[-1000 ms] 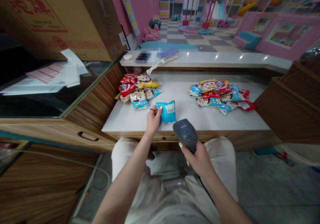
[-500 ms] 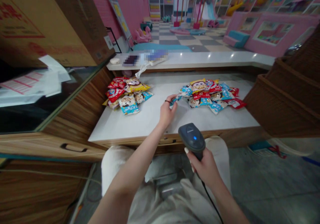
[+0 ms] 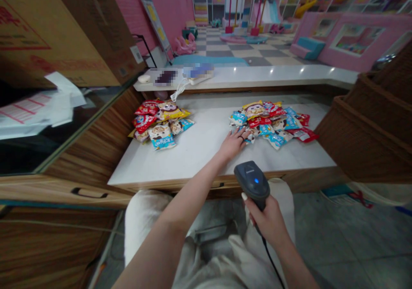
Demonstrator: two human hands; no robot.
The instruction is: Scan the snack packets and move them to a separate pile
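Observation:
My left hand (image 3: 233, 142) reaches across the white counter (image 3: 199, 151) with fingers stretched out, fingertips touching the near-left edge of the right pile of snack packets (image 3: 273, 121). It holds nothing I can make out. My right hand (image 3: 268, 220) grips the handle of a dark barcode scanner (image 3: 252, 181) with a blue light lit, held below the counter's front edge over my lap. A second pile of snack packets (image 3: 159, 121) lies at the counter's left.
A raised white ledge (image 3: 257, 76) runs behind the counter with small items and a white cable. Cardboard boxes (image 3: 64, 31) and papers (image 3: 35, 108) sit on a glass top at left. A wooden stepped unit (image 3: 370, 121) stands at right. Drawers below.
My left hand carried a blue packet from the counter's middle to the right pile and now rests open at that pile's edge. The scanner light came on. The view shifted slightly.

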